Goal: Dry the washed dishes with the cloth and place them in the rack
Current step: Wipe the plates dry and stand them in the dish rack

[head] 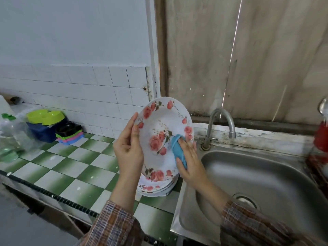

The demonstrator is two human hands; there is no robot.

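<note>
A white plate with pink roses (159, 125) is held upright in front of me, its face turned toward me. My left hand (128, 150) grips its left rim, thumb on the front. My right hand (190, 162) presses a folded blue cloth (178, 150) against the plate's lower right face. Below the held plate, a stack of matching rose plates (156, 188) lies on the green and white checked counter (71, 166), right beside the sink. No rack is in view.
A steel sink (262, 178) with a curved tap (220, 121) is at the right. Coloured plastic containers (48, 125) stand at the back left by the tiled wall. A clear bottle (10, 134) is at far left, a red object (321, 137) at far right.
</note>
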